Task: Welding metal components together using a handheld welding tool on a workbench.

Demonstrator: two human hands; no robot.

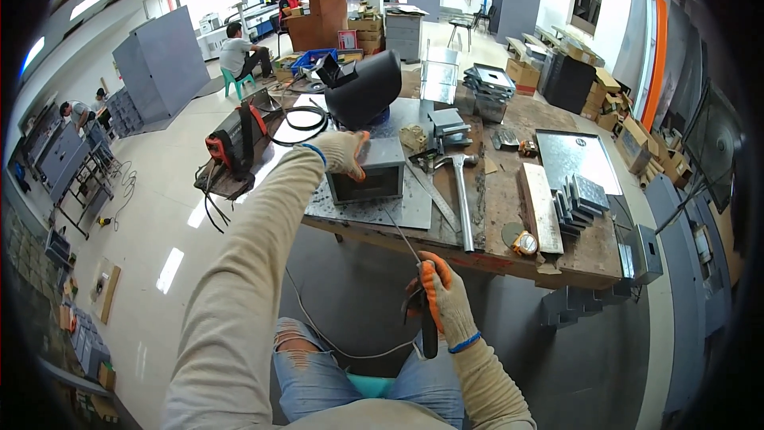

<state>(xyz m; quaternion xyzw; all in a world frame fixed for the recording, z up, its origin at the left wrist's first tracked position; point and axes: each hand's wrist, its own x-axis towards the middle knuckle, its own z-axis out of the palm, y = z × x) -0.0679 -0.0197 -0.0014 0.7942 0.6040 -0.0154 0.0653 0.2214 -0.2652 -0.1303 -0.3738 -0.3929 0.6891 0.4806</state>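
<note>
My left hand (344, 154), in a pale glove with orange finger coating, holds a grey sheet-metal box (386, 161) by its left side. The box stands on a speckled metal plate (418, 211), its dark open side towards me. In front of the table edge, my right hand (447, 299), gloved alike, is closed round a black welding electrode holder (430, 333). From the holder a thin welding rod (402, 235) points up and left, its tip close to the box's lower front edge. Whether the tip touches the box I cannot tell.
Behind the box stands a black welding helmet (366, 91); a red-and-black welding machine (231, 142) is to the left. A hammer (463, 203), a steel ruler (434, 193), a tape measure (524, 244) and metal brackets (579, 203) lie rightward. A cable (334, 342) crosses near my knees. People sit farther off.
</note>
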